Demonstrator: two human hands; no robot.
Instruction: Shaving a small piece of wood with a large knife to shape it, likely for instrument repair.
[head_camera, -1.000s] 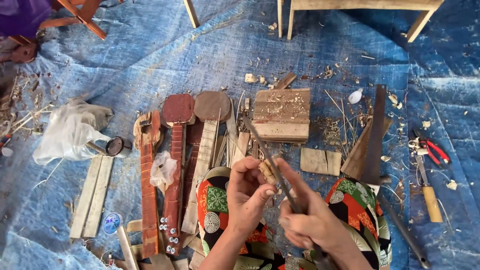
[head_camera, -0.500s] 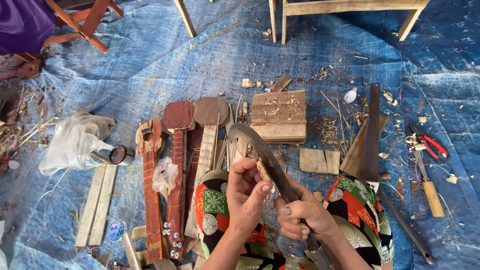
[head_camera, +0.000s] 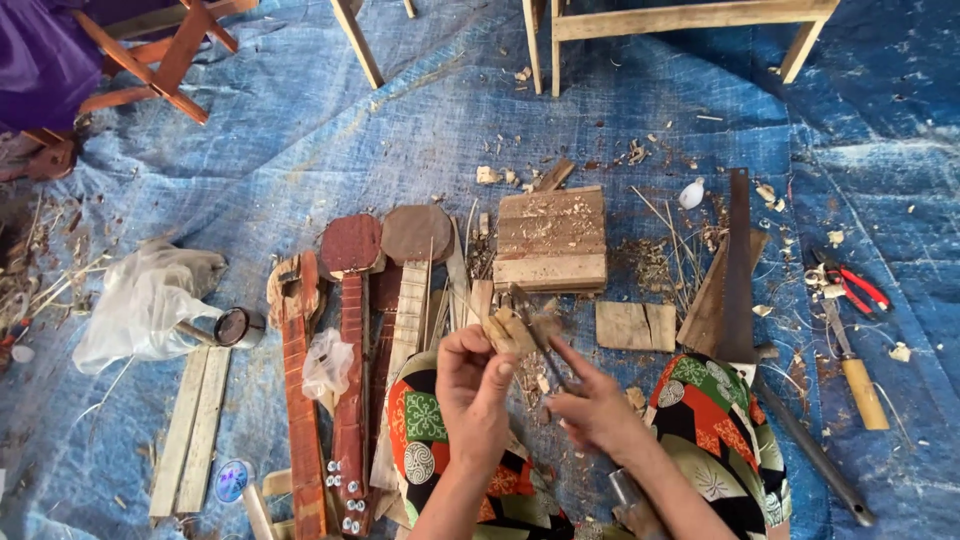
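Wooden and pale, the small wood piece (head_camera: 510, 331) sits pinched at the fingertips of your left hand (head_camera: 470, 385), raised above your lap, just in front of the scored chopping block (head_camera: 551, 238). Your right hand (head_camera: 597, 408) is closed around a dark blade (head_camera: 535, 335) whose long axis runs up and leftward from that fist, its tip meeting the piece. Both hands are near each other; the left is closer to the wood. A handsaw (head_camera: 738, 265) lies to your right on the blue tarp (head_camera: 420, 130).

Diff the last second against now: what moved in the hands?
The blade swung down from its raised position to the small wood piece. The right hand now steadies it with a stretched finger. The left hand kept pinching the piece. Floor items unchanged.
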